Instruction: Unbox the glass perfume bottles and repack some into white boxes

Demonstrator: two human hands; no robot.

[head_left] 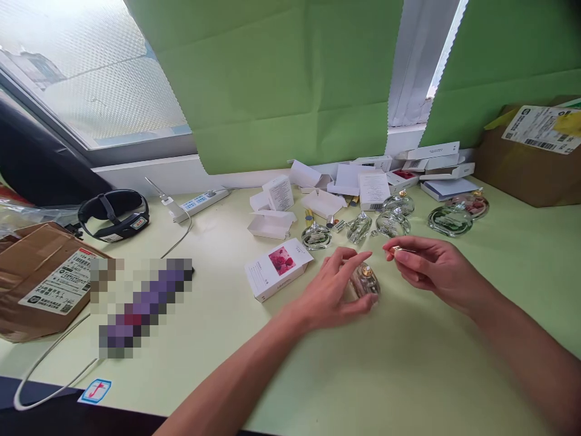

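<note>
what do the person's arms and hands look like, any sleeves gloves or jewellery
Both forearms are bare as far as the picture shows them, with no sleeves in view. The left hand and the right hand wear no gloves. No rings, watch or bracelets show on either hand or wrist. Fingernails are short and unpainted.

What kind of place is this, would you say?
Probably a small packing or product desk by a window: glass perfume bottles and open white boxes crowd the green table, with labelled cardboard parcels at the sides.
</note>
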